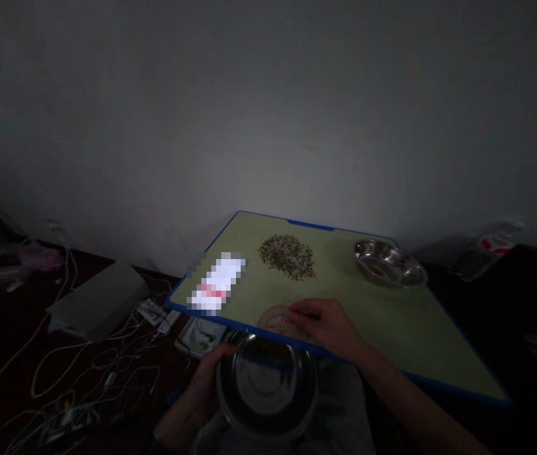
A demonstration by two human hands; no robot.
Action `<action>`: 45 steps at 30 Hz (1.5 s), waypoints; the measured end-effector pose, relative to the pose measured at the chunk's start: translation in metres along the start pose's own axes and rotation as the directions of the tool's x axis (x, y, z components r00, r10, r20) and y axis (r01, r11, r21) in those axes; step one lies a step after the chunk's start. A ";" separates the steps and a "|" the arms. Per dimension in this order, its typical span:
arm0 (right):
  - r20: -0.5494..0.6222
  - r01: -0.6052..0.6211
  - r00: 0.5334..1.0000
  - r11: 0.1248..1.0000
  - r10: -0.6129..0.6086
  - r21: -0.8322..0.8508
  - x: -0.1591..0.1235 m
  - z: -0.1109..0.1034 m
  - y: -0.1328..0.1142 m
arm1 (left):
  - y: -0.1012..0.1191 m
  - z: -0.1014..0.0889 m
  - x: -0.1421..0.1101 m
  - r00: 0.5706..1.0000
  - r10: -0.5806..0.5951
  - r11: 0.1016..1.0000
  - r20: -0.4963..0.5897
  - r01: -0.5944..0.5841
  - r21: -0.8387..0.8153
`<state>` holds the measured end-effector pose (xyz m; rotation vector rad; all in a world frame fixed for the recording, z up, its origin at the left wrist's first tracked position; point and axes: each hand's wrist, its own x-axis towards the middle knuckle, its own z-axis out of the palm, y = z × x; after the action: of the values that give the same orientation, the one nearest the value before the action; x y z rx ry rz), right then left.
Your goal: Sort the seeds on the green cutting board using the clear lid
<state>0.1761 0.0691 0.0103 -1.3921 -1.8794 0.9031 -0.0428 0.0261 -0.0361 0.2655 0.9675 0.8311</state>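
My left hand (202,385) grips the rim of a steel bowl (268,392) held at the near edge of a green board with a blue rim (391,328). My right hand (327,325) lies on the board with its fingers curled over a clear plastic protractor (275,319). A heap of small dark seeds (287,254) sits further back on the board, apart from both hands. A second steel bowl (389,262) stands at the board's far right.
A blurred white object (216,284) lies at the board's left end. Tangled white cables (83,379), a grey box (97,300) and small packets cover the dark floor to the left. A pale wall rises behind the board.
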 end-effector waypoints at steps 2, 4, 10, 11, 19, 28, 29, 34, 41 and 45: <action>-0.001 -0.006 1.000 1.000 0.006 0.022 0.000 0.000 0.001 | 0.000 0.001 -0.001 1.000 0.017 1.000 -0.012 -0.017 0.015; 0.006 -0.024 1.000 0.999 0.023 0.049 0.000 0.001 0.003 | -0.001 0.000 0.000 0.999 0.005 1.000 -0.032 -0.004 0.014; 0.091 -0.043 0.995 0.994 0.033 0.104 -0.001 0.001 -0.001 | 0.000 -0.002 0.001 0.999 -0.034 0.999 0.000 0.034 0.019; 0.100 -0.046 0.994 0.992 0.034 0.116 -0.001 0.000 -0.002 | 0.000 -0.002 0.001 0.999 -0.034 0.999 0.002 0.034 0.015; -0.094 -0.081 0.992 0.994 0.088 0.077 0.006 -0.034 0.022 | -0.002 -0.002 0.000 0.999 -0.030 0.999 0.017 0.029 0.014; -0.119 0.061 0.988 0.961 -0.096 -0.270 0.045 -0.043 0.031 | -0.008 0.001 0.000 0.999 -0.044 0.998 -0.015 0.044 0.043; -0.117 0.070 0.987 0.951 -0.110 -0.301 0.052 -0.041 0.030 | -0.007 0.003 -0.001 0.999 -0.047 0.998 -0.017 0.048 0.050; -0.163 0.054 0.975 0.876 -0.149 -0.479 0.090 -0.041 0.032 | -0.006 0.002 0.000 0.997 -0.057 0.994 -0.052 0.061 0.088; -0.172 0.063 0.969 0.855 -0.175 -0.515 0.123 -0.042 0.029 | -0.003 -0.015 0.013 0.999 -0.027 0.999 -0.037 0.029 0.042; -0.245 0.024 0.960 0.917 -0.132 -0.398 0.133 -0.041 0.031 | -0.003 -0.012 0.012 1.000 0.006 1.000 -0.017 -0.006 0.015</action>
<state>0.1933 0.2101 0.0194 -1.5646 -1.9527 0.2806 -0.0478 0.0308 -0.0521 0.2751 0.9892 0.8331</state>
